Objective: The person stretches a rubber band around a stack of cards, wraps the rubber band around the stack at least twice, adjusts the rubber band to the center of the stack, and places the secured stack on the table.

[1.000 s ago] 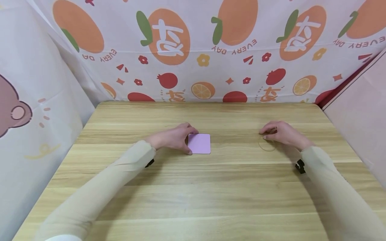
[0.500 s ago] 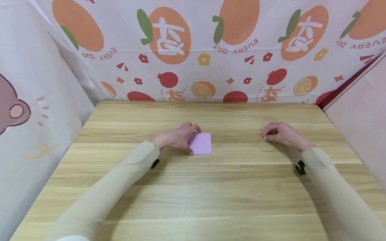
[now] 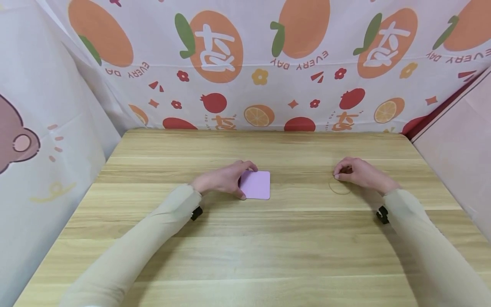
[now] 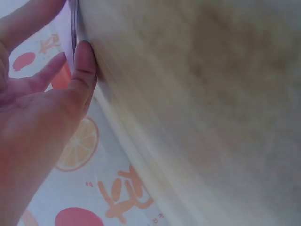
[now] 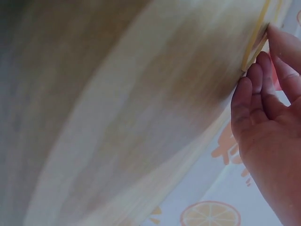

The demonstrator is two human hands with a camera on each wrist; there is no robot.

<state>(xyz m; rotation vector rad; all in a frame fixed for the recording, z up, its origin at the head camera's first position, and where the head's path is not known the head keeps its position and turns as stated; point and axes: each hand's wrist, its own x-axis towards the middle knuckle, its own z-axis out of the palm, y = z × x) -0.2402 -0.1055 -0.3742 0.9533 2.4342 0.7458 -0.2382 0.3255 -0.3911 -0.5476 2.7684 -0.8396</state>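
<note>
A lilac square card (image 3: 255,185) with rounded corners, possibly a thin stack, is at the middle of the table. My left hand (image 3: 222,179) grips it from the left, thumb on the near edge and fingers on the far edge. Its thin edge (image 4: 74,28) shows beside the fingers in the left wrist view. To the right, my right hand (image 3: 362,174) pinches a thin yellow rubber band (image 3: 339,192) between thumb and fingertip. In the right wrist view the rubber band (image 5: 254,40) forms a long loop, and the other fingers are bent beside it.
The wooden table (image 3: 238,243) spreads in front of and between my hands. A fruit-print curtain (image 3: 249,64) hangs along its far edge. Pale cloth walls stand at left (image 3: 57,128) and right (image 3: 456,140). Black straps (image 3: 382,214) show at the wrists.
The lilac card and my left hand have shifted slightly right. My right hand's thumb and fingertip, apart a second ago, have come together on the rubber band. The band lies nearly where it was.
</note>
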